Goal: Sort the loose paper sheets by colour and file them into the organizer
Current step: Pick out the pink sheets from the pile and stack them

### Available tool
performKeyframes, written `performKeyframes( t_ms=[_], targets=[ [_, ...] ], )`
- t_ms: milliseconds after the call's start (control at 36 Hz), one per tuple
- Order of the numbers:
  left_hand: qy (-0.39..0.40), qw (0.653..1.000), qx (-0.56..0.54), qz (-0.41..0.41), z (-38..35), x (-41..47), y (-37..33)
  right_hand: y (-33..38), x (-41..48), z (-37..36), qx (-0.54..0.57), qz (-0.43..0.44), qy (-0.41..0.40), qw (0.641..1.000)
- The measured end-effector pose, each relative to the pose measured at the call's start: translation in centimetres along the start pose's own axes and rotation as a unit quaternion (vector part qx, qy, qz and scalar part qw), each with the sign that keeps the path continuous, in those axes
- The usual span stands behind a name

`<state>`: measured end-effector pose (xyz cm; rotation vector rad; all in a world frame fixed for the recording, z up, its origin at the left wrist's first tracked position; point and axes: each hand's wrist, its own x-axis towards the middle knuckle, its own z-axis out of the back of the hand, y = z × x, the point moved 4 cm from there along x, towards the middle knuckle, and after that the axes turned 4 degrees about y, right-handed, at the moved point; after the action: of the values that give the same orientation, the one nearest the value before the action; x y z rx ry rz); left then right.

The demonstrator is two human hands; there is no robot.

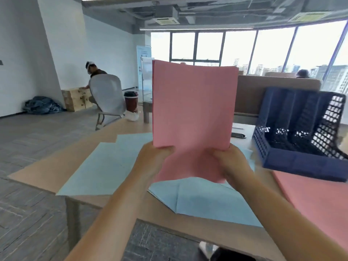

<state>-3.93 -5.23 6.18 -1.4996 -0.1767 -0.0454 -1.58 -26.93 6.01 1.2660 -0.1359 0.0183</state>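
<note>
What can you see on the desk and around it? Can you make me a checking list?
Surface: wooden table, mostly covered by paper.
Job's things: pink sheets held upright; pale blue sheets spread flat; more pink paper lying at right; blue organizer at right, no paper seen inside.
Clutter: small dark object behind the sheets, too blurred to name.
Hands: left hand and right hand both grip the pink sheets' bottom edge.
Cables: nothing seen.
Surroundings: office; seated person on grey chair, red bin, big windows.
</note>
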Motion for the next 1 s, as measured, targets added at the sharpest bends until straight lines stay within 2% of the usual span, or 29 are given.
performKeyframes(
  t_ms=[250,417,500,583,750,917,1000],
  targets=[
    [0.049,0.999,0.002,-0.001,-13.6,-5.3,-0.8,-4.7,-7.1,13.9,0.04,-0.045,-0.107,0.993],
    [0.119,0.992,-0.005,0.034,-21.9,-8.9,-0.9,-6.2,-12.0,22.7,-0.033,-0.009,-0.181,0.983],
    [0.163,0.985,-0.008,0.06,-25.7,-10.7,-0.7,-7.3,-14.0,26.9,-0.096,-0.023,-0.222,0.97],
    [0.197,0.979,0.03,0.039,-29.0,-12.0,-0.5,-8.5,-15.7,29.9,-0.139,-0.049,-0.235,0.961],
    [0.172,0.981,0.085,0.018,-33.4,-14.0,0.3,-11.7,-17.4,33.0,-0.189,-0.074,-0.216,0.955],
    [0.151,0.975,0.15,0.059,-35.2,-14.2,2.9,-14.1,-16.6,34.3,-0.213,-0.098,-0.215,0.948],
    [0.121,0.972,0.199,0.036,-35.6,-14.0,3.2,-14.8,-15.7,34.4,-0.233,-0.107,-0.207,0.944]
  ],
)
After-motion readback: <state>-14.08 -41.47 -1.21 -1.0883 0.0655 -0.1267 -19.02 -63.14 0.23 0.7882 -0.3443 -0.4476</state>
